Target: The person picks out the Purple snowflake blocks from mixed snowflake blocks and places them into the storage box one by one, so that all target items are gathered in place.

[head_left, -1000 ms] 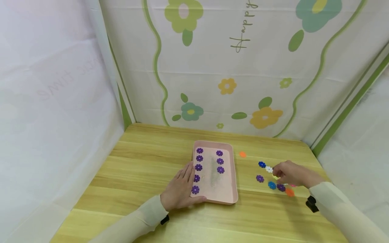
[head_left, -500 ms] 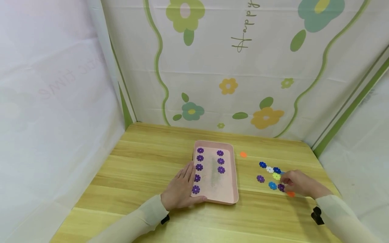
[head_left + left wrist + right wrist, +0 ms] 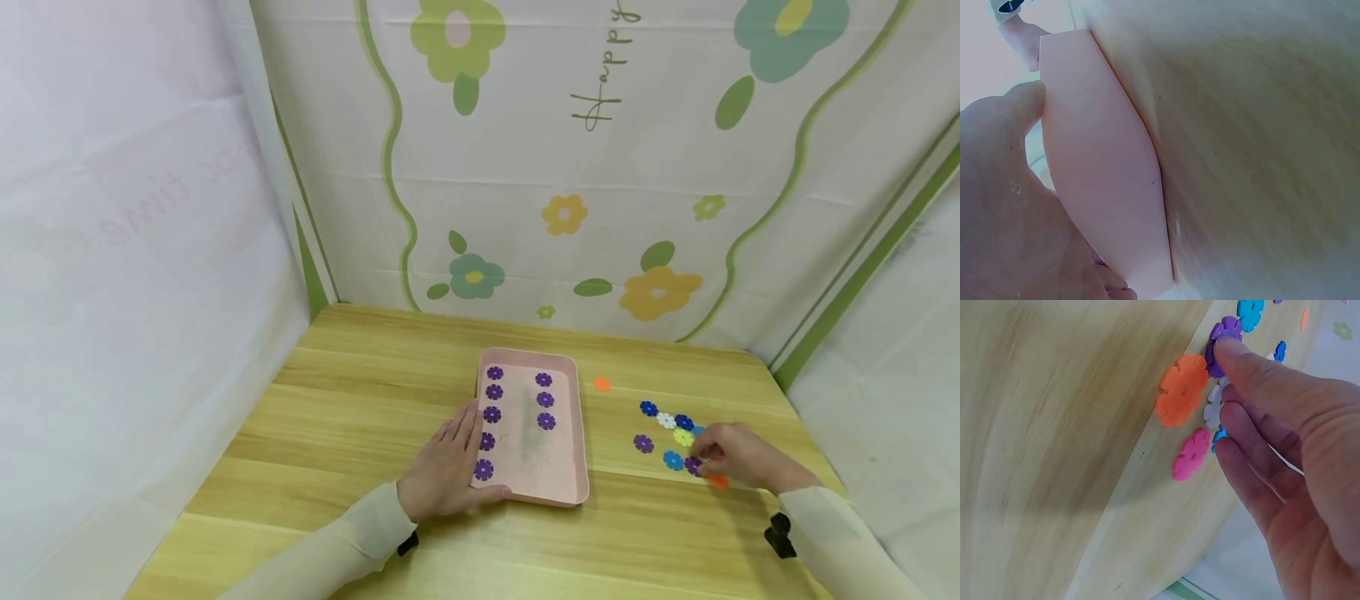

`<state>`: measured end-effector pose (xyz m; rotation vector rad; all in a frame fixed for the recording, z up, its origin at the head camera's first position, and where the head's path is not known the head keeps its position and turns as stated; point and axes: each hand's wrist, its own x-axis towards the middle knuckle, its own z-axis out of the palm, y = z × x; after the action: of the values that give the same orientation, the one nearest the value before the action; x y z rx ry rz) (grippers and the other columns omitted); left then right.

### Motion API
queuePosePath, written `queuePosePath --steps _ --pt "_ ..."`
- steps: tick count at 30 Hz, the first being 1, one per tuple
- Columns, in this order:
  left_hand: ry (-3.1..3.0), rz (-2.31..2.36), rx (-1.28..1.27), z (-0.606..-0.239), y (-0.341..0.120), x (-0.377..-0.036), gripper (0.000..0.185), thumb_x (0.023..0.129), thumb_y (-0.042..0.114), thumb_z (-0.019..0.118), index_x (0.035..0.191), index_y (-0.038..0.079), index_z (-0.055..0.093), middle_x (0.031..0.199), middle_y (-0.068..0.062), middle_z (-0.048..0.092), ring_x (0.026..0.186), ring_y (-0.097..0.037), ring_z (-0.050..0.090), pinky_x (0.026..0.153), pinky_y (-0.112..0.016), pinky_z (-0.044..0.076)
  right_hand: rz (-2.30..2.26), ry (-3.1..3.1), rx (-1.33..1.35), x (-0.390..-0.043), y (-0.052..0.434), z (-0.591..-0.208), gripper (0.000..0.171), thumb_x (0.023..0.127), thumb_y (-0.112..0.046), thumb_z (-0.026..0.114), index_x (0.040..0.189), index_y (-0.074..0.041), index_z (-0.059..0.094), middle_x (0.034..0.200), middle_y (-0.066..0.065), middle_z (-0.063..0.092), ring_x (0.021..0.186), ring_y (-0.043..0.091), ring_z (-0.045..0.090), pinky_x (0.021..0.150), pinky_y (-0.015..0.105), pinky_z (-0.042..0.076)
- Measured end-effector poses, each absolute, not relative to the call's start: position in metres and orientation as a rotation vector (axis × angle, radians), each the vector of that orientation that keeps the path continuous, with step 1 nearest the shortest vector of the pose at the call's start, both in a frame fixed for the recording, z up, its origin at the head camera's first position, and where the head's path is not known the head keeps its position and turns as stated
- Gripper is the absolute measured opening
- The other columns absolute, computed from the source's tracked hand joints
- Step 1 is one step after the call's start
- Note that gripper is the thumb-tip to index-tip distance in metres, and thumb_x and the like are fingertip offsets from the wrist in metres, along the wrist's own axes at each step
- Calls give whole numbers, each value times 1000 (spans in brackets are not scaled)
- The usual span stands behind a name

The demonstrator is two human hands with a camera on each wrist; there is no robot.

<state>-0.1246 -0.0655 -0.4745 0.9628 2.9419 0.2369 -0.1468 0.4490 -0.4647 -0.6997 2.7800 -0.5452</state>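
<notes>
My right hand (image 3: pixel 738 461) rests low on the desk (image 3: pixel 360 417) among a scatter of small flower-shaped plastic pieces, and its fingertip (image 3: pixel 1230 349) presses down on a purple flower (image 3: pixel 1221 339) that lies flat on the wood; the fingers are only gently bent, so this grip is released, touching the piece rather than grasping it. Just beside that purple flower lies an orange flower (image 3: pixel 1180 389), with a pink flower (image 3: pixel 1190 454) a little nearer to my palm and a white one (image 3: pixel 1212 406) half hidden under my fingers. Past my fingertip I see a light blue flower (image 3: pixel 672 459), a yellow-green flower (image 3: pixel 682 437), two dark blue ones, another white one and a second purple flower (image 3: pixel 643 443) set slightly apart to the left. A lone orange piece (image 3: pixel 602 384) sits further back, between this scatter and the pink tray (image 3: pixel 576 433). My left hand (image 3: pixel 444 467) lies flat against the tray's near left corner, fingers straight along its rim and thumb by the front edge, so that grip is released too, steadying and not clasping. Inside the tray, purple flowers lie in two rows: five down the left side and three down the right.
</notes>
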Motion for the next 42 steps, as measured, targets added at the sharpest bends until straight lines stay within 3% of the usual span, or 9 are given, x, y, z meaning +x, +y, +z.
queuePosePath --steps 8,26,37,42 --pt "2944 240 954 -475 -66 -125 118 94 82 49 163 -10 24 173 -30 19 161 -43 27 128 -53 35 -589 2680 -571 -151 444 -460 13 88 -6 83 98 -12 77 92 -4 75 77 0 61 66 21 56" --pt "2944 245 968 -477 -66 -125 118 94 82 49 163 -10 24 173 -30 20 161 -43 27 128 -53 35 -532 2670 -532 -151 433 -459 22 81 -9 90 92 -13 71 89 -6 70 75 -1 57 64 22 53" --pt "2931 233 955 -476 -66 -127 119 94 84 47 164 -9 22 174 -29 17 162 -42 25 129 -51 34 -538 2548 -552 -161 424 -429 15 89 1 79 85 -11 70 80 -3 71 64 3 56 60 22 52" --pt "2934 234 951 -475 -66 -126 119 93 84 48 164 -9 22 174 -29 18 162 -42 26 129 -51 34 -491 2523 -565 -171 407 -411 15 93 0 73 84 -12 73 76 -2 71 58 2 50 58 21 48"
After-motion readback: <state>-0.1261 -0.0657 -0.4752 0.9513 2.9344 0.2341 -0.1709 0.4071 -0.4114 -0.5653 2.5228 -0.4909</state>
